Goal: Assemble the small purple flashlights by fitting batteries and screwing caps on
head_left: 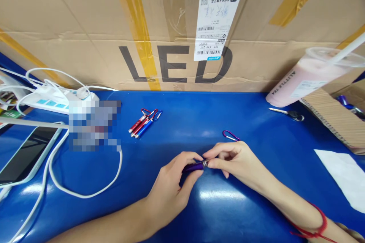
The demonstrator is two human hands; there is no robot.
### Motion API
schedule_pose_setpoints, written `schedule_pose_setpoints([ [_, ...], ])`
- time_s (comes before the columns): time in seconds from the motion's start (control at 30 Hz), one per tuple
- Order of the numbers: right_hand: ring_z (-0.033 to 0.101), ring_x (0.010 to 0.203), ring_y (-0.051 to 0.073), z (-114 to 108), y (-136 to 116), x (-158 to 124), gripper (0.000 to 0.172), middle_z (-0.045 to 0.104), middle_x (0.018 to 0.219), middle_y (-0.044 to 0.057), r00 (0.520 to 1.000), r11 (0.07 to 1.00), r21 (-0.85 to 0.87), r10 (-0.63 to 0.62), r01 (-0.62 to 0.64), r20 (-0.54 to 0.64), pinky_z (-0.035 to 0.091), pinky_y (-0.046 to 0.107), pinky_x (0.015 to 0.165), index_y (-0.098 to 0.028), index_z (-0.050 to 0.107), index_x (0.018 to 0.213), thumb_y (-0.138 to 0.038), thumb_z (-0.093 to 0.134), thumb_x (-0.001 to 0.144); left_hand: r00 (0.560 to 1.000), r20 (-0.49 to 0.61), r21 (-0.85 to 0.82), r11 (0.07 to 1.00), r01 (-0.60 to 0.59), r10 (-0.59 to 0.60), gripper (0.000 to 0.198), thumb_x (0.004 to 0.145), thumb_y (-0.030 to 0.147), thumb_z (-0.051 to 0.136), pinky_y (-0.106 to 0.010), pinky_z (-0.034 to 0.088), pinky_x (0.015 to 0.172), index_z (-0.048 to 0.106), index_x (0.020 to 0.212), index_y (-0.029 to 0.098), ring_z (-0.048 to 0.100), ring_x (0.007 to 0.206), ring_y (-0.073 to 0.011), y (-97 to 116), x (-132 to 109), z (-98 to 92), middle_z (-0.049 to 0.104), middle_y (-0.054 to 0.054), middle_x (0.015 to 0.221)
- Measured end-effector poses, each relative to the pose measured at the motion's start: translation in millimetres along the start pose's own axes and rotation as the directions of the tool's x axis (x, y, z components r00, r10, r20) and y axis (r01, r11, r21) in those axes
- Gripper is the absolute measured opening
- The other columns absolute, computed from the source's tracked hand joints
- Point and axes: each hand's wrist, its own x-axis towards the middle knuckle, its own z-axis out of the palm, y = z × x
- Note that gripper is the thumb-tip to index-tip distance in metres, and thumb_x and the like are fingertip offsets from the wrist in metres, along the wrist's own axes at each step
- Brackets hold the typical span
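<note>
Between the thumb and fingers of my left hand [171, 182] lies a small purple flashlight [194, 167], roughly level above the blue table. My right hand [238, 159] is closed in a pinch at its silver end; the fingertips partly hide that end, so I cannot tell whether a loose part is held there. Just behind my right hand rests a purple carabiner clip [231, 136]. Farther back on the left, two red flashlights [138, 126] and a blue flashlight [144, 128] lie side by side, each with a carabiner at its upper end.
A large cardboard box [94, 34] walls off the back. At left are a white power strip [54, 100], cables and a phone [28, 152]. At right stand a pink drink cup [299, 79], a key [288, 114], an open carton [333, 121] and white paper [342, 178].
</note>
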Motion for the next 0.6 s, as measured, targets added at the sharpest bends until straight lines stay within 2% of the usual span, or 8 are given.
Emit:
schedule_pose_setpoints([
  [0.13, 0.037, 0.033, 0.004, -0.8, -4.0, -0.1, 0.028, 0.050, 0.036, -0.004, 0.998, 0.997, -0.024, 0.068, -0.068, 0.010, 0.027, 0.017, 0.035, -0.015, 0.072, 0.065, -0.040, 0.079, 0.053, 1.000, 0.002, 0.006, 1.000, -0.005, 0.005, 0.015, 0.088, 0.018, 0.049, -0.021, 0.047, 0.070, 0.051, 0.102, 0.023, 0.062, 0.076, -0.0117, 0.2, 0.6, -0.2, 0.066, 0.001, 0.090],
  [0.23, 0.038, 0.034, 0.003, -1.0, -4.1, -1.2, 0.029, 0.052, 0.039, -0.003, 0.999, 0.999, -0.024, 0.038, -0.039, -0.010, 0.027, 0.017, 0.036, -0.015, 0.071, 0.064, -0.041, 0.079, 0.054, 0.999, 0.013, -0.020, 0.999, 0.036, -0.035, 0.013, 0.088, 0.019, 0.049, -0.020, 0.047, 0.067, 0.051, 0.100, 0.023, 0.061, 0.073, -0.0107, 1.2, 2.7, -0.9, 0.065, 0.002, 0.083],
  [0.4, 0.042, 0.036, 0.004, -2.8, -1.1, -1.2, 0.028, 0.060, 0.051, -0.001, 0.999, 0.999, -0.009, -0.037, 0.037, -0.022, 0.031, 0.018, 0.037, -0.016, 0.070, 0.065, -0.042, 0.077, 0.058, 0.996, 0.027, -0.033, 0.996, 0.084, -0.083, 0.010, 0.088, 0.021, 0.049, -0.020, 0.046, 0.067, 0.052, 0.097, 0.022, 0.059, 0.073, -0.0107, 2.8, 3.8, -1.2, 0.064, 0.001, 0.084],
  [0.6, 0.041, 0.037, 0.004, -2.5, 0.5, -0.8, 0.033, 0.055, 0.046, -0.002, 0.999, 0.999, -0.034, 0.007, -0.006, 0.036, 0.031, 0.018, 0.037, -0.015, 0.070, 0.068, -0.046, 0.075, 0.059, 0.994, 0.059, -0.062, 0.994, 0.095, -0.091, 0.007, 0.088, 0.023, 0.048, -0.020, 0.045, 0.063, 0.051, 0.095, 0.022, 0.059, 0.073, -0.0114, 4.4, 3.7, -1.6, 0.063, 0.001, 0.081],
])
